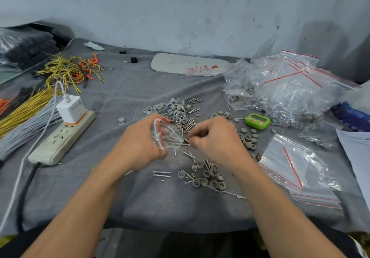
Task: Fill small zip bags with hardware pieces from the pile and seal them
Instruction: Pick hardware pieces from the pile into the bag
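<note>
Two hands meet mid-bench, over a grey cloth [124, 89]. Left hand [138, 143] holds the small zip bag [167, 135] off the cloth. Its fingers [160, 149] are curled round the red-striped rim and keep the mouth gaping toward the right. A few nails and grey caps are already inside.

Right hand [215, 137] sits just beside the bag mouth, fingertips closed in a pinch on a small piece [186, 141]. Looks brassy, too small to tell what it is.

Pile [180, 113] of nails and grey caps lies just behind the hands, with a smaller cluster [208, 175] in front. Empty zip bags [290, 167] are stacked to the right, and a heap of filled bags [290, 89] sits at back right. Green timer [257, 120] is near the pile, power strip [62, 137] at left.

Handling, as a judgement: the bag is thin film, so light, floppy and slick, and it collapses unless held at the rim. Best hold is the zip strip, the stiffest part. Nail points could prick the film, so drop them in, don't shove. Caps are light and likely to roll. To seal, pinch the strip at one end and run along it.
</note>
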`<state>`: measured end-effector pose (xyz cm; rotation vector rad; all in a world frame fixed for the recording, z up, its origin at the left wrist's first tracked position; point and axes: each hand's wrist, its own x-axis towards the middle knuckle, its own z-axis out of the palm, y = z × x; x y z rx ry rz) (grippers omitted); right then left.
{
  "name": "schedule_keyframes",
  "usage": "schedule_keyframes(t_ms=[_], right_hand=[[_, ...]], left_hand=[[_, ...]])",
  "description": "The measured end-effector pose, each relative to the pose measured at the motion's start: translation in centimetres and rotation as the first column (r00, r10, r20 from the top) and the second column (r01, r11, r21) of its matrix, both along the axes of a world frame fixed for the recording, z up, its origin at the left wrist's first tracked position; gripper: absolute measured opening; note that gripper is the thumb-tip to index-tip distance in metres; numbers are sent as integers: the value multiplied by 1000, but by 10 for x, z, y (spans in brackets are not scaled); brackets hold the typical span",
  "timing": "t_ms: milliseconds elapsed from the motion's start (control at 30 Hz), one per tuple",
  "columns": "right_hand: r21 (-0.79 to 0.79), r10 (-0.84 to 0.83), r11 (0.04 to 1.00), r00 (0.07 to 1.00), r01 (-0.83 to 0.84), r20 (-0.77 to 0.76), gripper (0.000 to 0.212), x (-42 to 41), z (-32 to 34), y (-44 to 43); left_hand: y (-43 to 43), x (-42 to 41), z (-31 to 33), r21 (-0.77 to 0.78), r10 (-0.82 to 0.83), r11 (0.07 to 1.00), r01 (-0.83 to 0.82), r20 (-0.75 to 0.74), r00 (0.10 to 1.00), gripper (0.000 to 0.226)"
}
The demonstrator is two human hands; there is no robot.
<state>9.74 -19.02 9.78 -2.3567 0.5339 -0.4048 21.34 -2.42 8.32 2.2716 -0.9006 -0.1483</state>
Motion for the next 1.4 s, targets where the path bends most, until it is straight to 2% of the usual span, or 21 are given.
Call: schedule_keyframes(t_ms=[67,133,267,367,433,467,567,667,733,867,967,1067,1133,1200,1267,1333,1400], right_hand=[[-100,83,989,961,-113,-264,13,-9,-2,2],[-167,116,966,910,-197,-397,4,-12,-7,11],[-329,71,912,884,-246,-462,12,-7,-11,24],[-429,33,867,886,-255,-462,9,-5,-12,29],[-457,-3,858,887,-234,-461,26,-5,-15,30],[-461,-12,859,892,-221,-451,28,-4,-15,29],[-414,-49,902,926,-120,-375,7,-2,-11,28],[-306,-90,952,970,18,-225,9,0,-10,23],[-246,-86,968,987,51,-137,6,2,-9,23],[-149,-24,989,996,12,-83,13,9,-14,25],[26,84,996,996,-85,22,13,14,-17,28],[175,196,960,971,-219,137,17,17,-18,37],[253,158,945,967,-206,200,26,19,-17,38],[224,45,970,975,-95,217,30,18,-14,29],[43,23,999,995,-27,95,29,10,-7,13],[-90,97,989,980,-114,-174,33,0,0,5],[-131,154,966,906,-222,-395,34,-8,0,5]], left_hand=[[3,5,-1,19,41,999,-43,60,997,61],[5,7,-2,85,69,993,-83,156,985,61],[6,8,-5,132,68,987,-93,176,982,59],[4,7,-8,149,56,985,-88,208,977,52],[3,6,-10,156,53,984,-89,223,973,53],[3,5,-10,162,54,983,-91,219,974,57],[2,3,-13,188,63,977,-103,207,976,76],[-1,-2,-16,182,42,979,-87,238,970,93],[-3,-4,-17,182,17,981,-66,259,966,99],[-5,-6,-17,201,-25,979,-24,240,970,101],[-7,-8,-15,204,-30,979,-13,205,978,103],[-8,-11,-11,165,-51,986,26,144,988,103],[-7,-10,-9,132,-33,991,16,128,991,102],[-3,-6,-8,119,2,993,-18,133,991,103],[1,-1,-8,112,32,993,-47,133,991,104],[4,2,-6,110,43,992,-57,125,991,104],[6,3,-4,113,48,992,-61,115,992,105]])
